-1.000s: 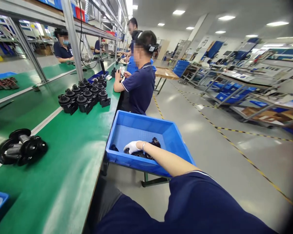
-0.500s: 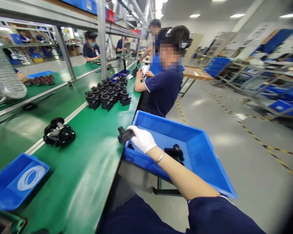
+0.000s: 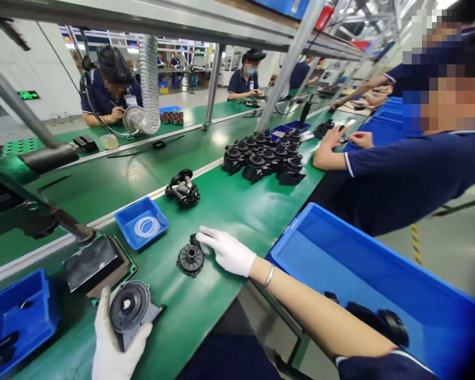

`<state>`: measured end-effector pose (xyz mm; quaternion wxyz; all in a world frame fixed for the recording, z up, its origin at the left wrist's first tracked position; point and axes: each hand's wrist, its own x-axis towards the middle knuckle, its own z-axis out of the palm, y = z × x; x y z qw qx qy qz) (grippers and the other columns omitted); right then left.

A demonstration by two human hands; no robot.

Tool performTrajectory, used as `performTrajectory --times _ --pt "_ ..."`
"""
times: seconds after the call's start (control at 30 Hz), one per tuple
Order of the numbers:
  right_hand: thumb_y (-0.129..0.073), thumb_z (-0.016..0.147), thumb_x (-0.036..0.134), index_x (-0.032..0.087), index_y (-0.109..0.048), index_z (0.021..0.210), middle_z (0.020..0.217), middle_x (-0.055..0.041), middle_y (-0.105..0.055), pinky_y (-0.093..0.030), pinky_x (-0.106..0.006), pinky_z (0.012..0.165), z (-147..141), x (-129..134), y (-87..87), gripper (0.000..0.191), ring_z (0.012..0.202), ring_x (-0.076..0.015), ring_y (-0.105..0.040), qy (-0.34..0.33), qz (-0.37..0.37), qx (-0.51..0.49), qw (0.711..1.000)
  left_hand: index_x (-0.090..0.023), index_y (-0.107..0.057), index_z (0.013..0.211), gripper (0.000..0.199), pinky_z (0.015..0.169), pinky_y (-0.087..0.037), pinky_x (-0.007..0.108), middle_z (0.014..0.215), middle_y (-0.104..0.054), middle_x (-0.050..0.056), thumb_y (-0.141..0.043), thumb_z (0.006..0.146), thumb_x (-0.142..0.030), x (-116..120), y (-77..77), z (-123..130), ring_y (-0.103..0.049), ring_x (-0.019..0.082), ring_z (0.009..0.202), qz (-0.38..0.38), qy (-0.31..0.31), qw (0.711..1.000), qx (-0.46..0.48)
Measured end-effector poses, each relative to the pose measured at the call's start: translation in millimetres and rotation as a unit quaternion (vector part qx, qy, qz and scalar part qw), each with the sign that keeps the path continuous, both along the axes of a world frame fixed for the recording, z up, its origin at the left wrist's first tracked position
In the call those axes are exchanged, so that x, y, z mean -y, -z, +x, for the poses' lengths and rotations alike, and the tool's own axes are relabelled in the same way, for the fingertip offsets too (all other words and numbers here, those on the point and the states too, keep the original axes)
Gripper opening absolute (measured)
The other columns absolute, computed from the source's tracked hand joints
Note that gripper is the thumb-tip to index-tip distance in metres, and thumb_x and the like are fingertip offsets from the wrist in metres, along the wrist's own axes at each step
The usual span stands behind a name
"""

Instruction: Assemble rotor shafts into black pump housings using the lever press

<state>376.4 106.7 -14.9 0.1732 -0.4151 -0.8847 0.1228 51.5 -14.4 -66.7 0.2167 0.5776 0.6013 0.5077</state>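
My left hand (image 3: pixel 116 345), in a white glove, grips a round black pump housing (image 3: pixel 130 306) by its sides near the front of the bench. The housing's round face points up, with a pale centre. My right hand (image 3: pixel 231 253), gloved too, reaches over the bench with its fingers closed at the side port of a round black pump cover (image 3: pixel 191 259). The cover has a ribbed top and a raised central collar. It is on or just above the green bench top (image 3: pixel 174 327); I cannot tell which. The right fingertips are partly hidden.
A press (image 3: pixel 91 264) stands at left, beside a blue bin (image 3: pixel 43 311) of black parts. Behind are a small blue tray (image 3: pixel 129 240) of white rings, black spool-like parts (image 3: pixel 182 190) and several black housings (image 3: pixel 257 158). A large blue crate (image 3: pixel 301 253) and a co-worker (image 3: pixel 396 174) are at right.
The view has swung left. My right hand has moved from the large crate's edge to over the bench with the black part. My left hand, holding the housing, has come into view.
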Motion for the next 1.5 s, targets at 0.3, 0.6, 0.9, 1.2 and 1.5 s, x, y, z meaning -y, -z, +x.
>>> performTrajectory --times 0.3,0.6,0.9,1.2,1.5 --pt "-0.07 0.077 0.038 0.017 -0.064 0.107 0.126 -0.0167 -0.052 -0.041 -0.051 0.103 -71.3 5.0 16.6 0.037 0.119 -0.0322 -0.05 0.093 -0.009 -0.089 0.992 -0.026 0.001 0.152 0.1 0.11 -0.029 0.065 0.148 -0.035 0.02 -0.068 0.08 -0.034 11.1 -19.7 3.2 -0.042 0.038 0.135 -0.094 0.077 0.992 0.032" --pt "-0.058 0.084 0.032 0.019 -0.06 0.106 0.117 -0.0121 -0.05 -0.046 -0.045 0.097 -135.1 9.9 -72.4 0.026 0.11 -0.0264 -0.053 -0.074 -0.053 -0.178 0.98 -0.019 -0.019 0.143 0.097 0.112 -0.035 0.055 0.146 -0.04 0.02 -0.078 0.068 -0.035 2.4 -30.9 3.7 -0.042 0.036 0.136 -0.09 0.112 0.984 0.102" --pt "-0.065 0.081 0.034 0.018 -0.06 0.106 0.113 -0.0138 -0.049 -0.047 -0.052 0.091 -182.5 28.4 -67.7 0.03 0.108 -0.0312 -0.048 -0.125 -0.01 -0.057 0.99 -0.02 -0.033 0.136 0.094 0.107 -0.042 0.05 0.135 -0.052 0.014 -0.081 0.055 -0.021 -1.3 -45.6 6.5 -0.053 0.033 0.124 -0.117 0.09 0.978 0.15" --pt "-0.061 0.083 0.036 0.019 -0.058 0.11 0.118 -0.0153 -0.048 -0.048 -0.054 0.093 -183.4 29.2 -68.0 0.032 0.112 -0.0334 -0.048 -0.125 0.008 -0.022 0.992 -0.022 -0.024 0.14 0.104 0.109 -0.042 0.048 0.139 -0.049 0.014 -0.082 0.054 -0.022 -2.1 -41.2 9.4 -0.051 0.032 0.128 -0.105 0.075 0.982 0.14" --pt "-0.061 0.083 0.037 0.018 -0.057 0.11 0.12 -0.0165 -0.045 -0.049 -0.056 0.09 -182.6 24.4 -64.3 0.033 0.111 -0.0342 -0.047 -0.155 0.007 -0.002 0.988 -0.019 -0.011 0.145 0.116 0.113 -0.038 0.05 0.144 -0.044 0.018 -0.083 0.054 -0.027 0.1 -29.3 11.7 -0.047 0.034 0.132 -0.111 0.078 0.982 0.135"
